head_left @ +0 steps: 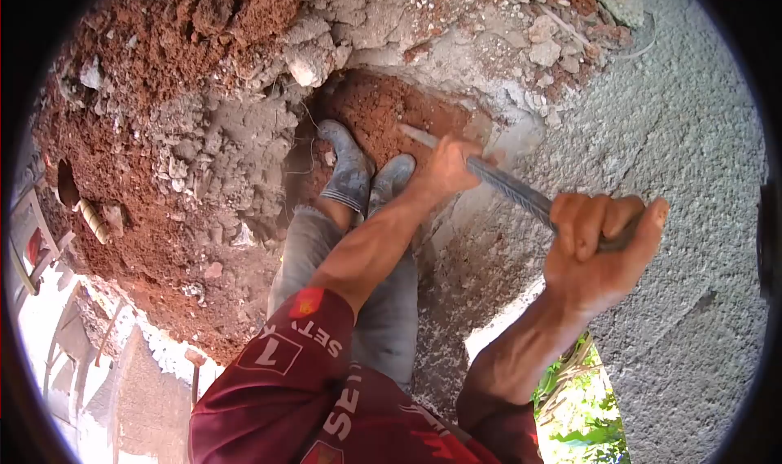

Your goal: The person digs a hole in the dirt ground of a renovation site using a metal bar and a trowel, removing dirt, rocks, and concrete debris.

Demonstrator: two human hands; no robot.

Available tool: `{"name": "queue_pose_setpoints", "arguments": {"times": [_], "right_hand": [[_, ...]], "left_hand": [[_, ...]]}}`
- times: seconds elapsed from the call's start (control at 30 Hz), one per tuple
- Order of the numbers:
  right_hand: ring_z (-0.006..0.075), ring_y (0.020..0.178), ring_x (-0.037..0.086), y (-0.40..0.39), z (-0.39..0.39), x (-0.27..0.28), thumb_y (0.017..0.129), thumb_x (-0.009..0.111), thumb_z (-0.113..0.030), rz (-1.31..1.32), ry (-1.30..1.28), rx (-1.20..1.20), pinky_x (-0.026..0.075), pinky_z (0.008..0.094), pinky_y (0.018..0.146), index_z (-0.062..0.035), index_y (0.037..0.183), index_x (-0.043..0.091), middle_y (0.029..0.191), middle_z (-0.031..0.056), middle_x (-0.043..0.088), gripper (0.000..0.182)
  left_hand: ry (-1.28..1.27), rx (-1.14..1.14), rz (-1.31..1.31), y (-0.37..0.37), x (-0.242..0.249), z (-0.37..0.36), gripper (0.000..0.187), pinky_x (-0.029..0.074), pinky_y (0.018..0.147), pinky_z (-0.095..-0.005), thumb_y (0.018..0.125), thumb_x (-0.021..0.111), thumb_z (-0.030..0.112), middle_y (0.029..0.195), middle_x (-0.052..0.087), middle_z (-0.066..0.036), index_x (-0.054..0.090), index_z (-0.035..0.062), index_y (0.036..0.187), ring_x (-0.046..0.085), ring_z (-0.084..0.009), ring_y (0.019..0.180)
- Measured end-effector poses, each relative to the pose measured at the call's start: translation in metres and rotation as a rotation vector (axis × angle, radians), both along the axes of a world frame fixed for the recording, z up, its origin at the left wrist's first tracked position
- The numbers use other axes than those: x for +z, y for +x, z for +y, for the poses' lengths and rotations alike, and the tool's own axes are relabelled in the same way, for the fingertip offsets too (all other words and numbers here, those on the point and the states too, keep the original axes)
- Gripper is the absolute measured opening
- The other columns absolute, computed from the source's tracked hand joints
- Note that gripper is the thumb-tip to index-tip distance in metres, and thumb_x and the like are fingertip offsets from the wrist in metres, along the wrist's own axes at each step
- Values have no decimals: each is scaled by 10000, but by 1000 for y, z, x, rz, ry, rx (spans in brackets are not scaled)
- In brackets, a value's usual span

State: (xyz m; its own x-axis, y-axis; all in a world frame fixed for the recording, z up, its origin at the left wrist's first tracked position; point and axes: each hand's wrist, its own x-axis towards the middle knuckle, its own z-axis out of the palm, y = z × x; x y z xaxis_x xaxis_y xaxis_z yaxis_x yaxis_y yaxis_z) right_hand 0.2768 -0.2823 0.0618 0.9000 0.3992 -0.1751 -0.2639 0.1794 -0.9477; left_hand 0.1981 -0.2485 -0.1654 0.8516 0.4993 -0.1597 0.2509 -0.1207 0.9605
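A dark metal bar with a ribbed-looking surface [515,190] slants across the view, its paler tapered end pointing down at loose red soil [371,101] in a dug hollow. My left hand [453,167] is wrapped round the bar toward that lower end. Farther up, my right hand [599,236] grips the bar's upper end, palm turned up, fingers curled over it and thumb stretched outward. Mud-smeared grey boots [349,167] stand in the hollow, close to the bar's tip.
A rough grey concrete wall [692,219] rises along the right. Broken rubble and earth [220,130] bank up on the left and top. A pale cylindrical piece [94,221] lies on the left slope. Green plants [582,407] show through a gap at the bottom.
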Motion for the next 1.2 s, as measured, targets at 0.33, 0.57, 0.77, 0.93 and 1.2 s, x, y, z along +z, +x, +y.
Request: {"name": "queue_pose_setpoints", "arguments": {"times": [0.33, 0.57, 0.77, 0.93, 1.2], "right_hand": [[102, 423, 301, 17, -20, 105, 944, 389, -499, -505, -483, -57, 292, 315, 524, -142, 671, 381, 490, -35, 340, 450], [113, 345, 153, 11, 5, -88, 956, 357, -494, -143, -224, -211, 225, 296, 388, -187, 523, 234, 367, -14, 214, 546], [99, 321, 215, -17, -1, -49, 973, 313, -485, -86, -219, -106, 233, 287, 384, -179, 535, 273, 367, -19, 232, 536], [94, 319, 230, 26, -24, 27, 993, 330, -428, -25, -175, 17, 268, 285, 363, -176, 584, 333, 393, -17, 279, 480], [83, 396, 294, 69, -42, 154, 967, 360, -424, -70, 134, 251, 316, 284, 519, -155, 668, 380, 486, -37, 333, 403]], "left_hand": [[53, 138, -344, 36, 127, -30, 495, 330, 404, -371, 833, 671, 287, 379, 371, -22, 414, 150, 433, 362, -186, 328], [-115, -218, -4, 37, -103, -2, 238, 507, 781, -376, 783, 694, 303, 725, 659, -127, 711, 67, 755, 634, -285, 789], [-20, -123, -10, 12, -65, -7, 466, 449, 665, -400, 788, 692, 367, 577, 553, -107, 519, 46, 498, 558, -269, 610], [-76, -18, -105, 4, 14, -24, 435, 444, 462, -396, 810, 659, 332, 428, 488, -82, 541, 95, 466, 535, -259, 421], [-21, 92, -294, 40, 140, -32, 463, 385, 382, -348, 822, 673, 306, 375, 391, 12, 447, 172, 441, 403, -148, 339]]}}
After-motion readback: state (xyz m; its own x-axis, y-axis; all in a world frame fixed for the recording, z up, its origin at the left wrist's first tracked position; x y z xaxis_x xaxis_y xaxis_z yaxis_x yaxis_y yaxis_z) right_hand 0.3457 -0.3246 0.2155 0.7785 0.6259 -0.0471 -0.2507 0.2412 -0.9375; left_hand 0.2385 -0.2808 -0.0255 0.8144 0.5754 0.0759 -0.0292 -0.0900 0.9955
